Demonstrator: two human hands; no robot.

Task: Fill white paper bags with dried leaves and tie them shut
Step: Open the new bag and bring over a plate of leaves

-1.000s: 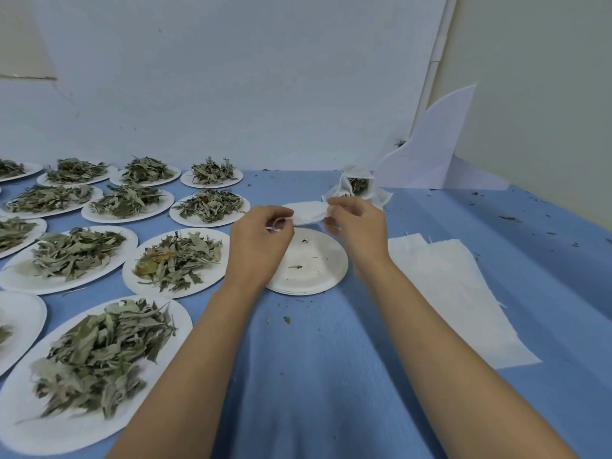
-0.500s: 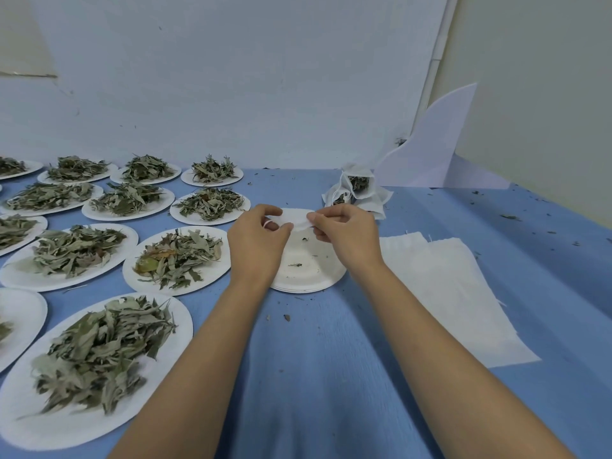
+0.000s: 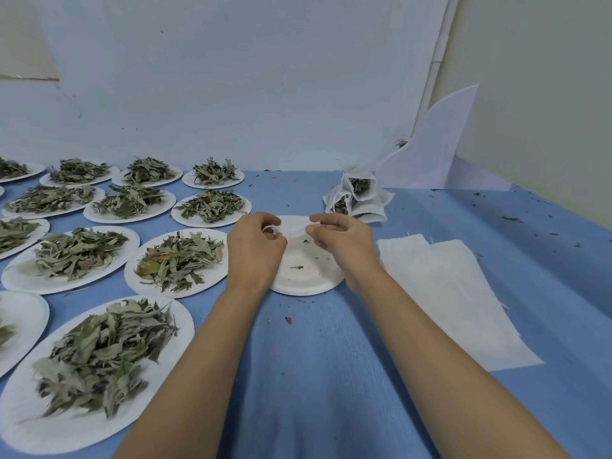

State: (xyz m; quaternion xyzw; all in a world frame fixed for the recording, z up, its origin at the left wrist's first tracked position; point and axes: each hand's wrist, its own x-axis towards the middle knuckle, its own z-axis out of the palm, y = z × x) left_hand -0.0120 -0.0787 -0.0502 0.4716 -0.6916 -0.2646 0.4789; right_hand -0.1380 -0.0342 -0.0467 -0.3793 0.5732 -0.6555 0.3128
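In the head view, our left hand point(image 3: 256, 246) and right hand point(image 3: 341, 241) each pinch one end of a white paper bag point(image 3: 293, 226) between thumb and curled fingers. They stretch it thin over the far rim of the empty plates point(image 3: 308, 283), near the middle of the table point(image 3: 314, 376). A second ago the bag sat higher and bulkier between them, and since then our right hand has come down and closer to the left. Filled bags point(image 3: 359, 193) lie toward the far edge and flat bags point(image 3: 443, 293) toward the right edge. Paper plates point(image 3: 198, 283) heaped with dried leaves point(image 3: 178, 256) cover the left side
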